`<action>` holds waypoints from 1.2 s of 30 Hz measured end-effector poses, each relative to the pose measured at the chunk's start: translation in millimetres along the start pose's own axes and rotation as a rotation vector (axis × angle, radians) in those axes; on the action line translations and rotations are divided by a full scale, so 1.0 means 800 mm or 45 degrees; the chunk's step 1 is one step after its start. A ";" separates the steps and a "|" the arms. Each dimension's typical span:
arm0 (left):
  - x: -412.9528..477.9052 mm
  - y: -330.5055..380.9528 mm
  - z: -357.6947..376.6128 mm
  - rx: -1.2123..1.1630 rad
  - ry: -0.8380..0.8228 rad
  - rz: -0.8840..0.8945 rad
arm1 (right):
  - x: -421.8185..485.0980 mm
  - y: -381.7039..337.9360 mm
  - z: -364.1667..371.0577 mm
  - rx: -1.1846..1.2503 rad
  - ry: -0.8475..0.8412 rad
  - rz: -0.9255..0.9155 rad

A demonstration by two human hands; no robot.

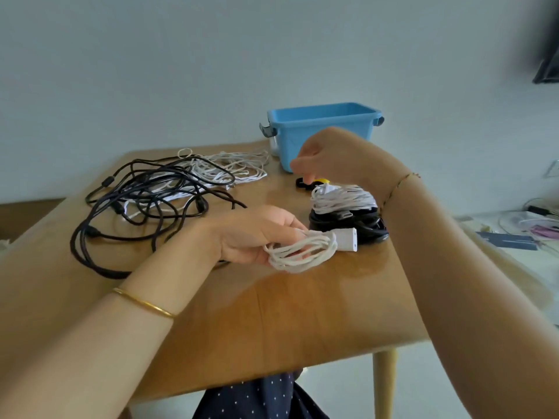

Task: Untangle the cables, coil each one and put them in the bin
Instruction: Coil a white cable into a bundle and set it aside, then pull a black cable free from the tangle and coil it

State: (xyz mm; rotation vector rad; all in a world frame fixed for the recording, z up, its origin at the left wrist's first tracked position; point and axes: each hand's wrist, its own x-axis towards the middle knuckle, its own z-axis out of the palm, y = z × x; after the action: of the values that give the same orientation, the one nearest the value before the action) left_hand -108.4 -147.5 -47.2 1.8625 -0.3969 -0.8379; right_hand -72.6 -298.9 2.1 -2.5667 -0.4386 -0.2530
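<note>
Wooden tabletop [302, 313] suggests work about half done: black and white cables [151, 195] lie tangled, two stacked coils [344, 213] wait beside the blue plastic bin [326, 128], the left hand [254, 234] grips a white coiled cable [302, 251], the right hand [332, 155] curls downward, hold unclear.

Table [302, 313]: pale wood, visible grain, smooth varnish with a glossy sheen. Bin [302, 131]: blue plastic, smooth, dull satin. Black cables [136, 204]: smooth rubbery sheath, faint shine. White coil [302, 252]: matt, looks twisted or braided; its plug [348, 238] is smooth white plastic. Bangle [145, 303]: polished yellow metal. Cloth [257, 397] below the table edge: dark, dotted, matt.
</note>
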 end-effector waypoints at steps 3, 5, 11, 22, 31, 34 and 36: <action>0.010 -0.012 0.022 0.185 0.168 0.062 | 0.005 -0.014 0.015 -0.030 -0.005 -0.042; 0.022 -0.019 0.039 0.219 0.324 0.104 | 0.010 -0.023 0.023 -0.050 0.014 -0.082; 0.040 -0.017 0.080 0.180 0.490 0.172 | 0.025 -0.048 0.023 -0.041 0.091 -0.124; 0.028 -0.007 0.043 -0.230 0.213 0.037 | 0.053 -0.050 0.049 -0.002 0.180 -0.046; -0.058 -0.031 -0.118 0.088 1.334 0.233 | 0.104 -0.070 0.116 0.076 0.115 -0.060; -0.069 -0.042 -0.167 0.477 1.568 0.138 | 0.119 -0.093 0.128 0.198 -0.044 -0.158; -0.074 -0.050 -0.190 0.756 1.418 -0.118 | 0.126 -0.107 0.132 0.160 -0.214 -0.252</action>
State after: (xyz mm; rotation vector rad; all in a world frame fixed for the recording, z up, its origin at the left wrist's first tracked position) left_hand -46.9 7.1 -23.9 2.5702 0.1827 0.3933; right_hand 0.5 -148.6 -21.6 -2.4317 -0.7494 -0.0759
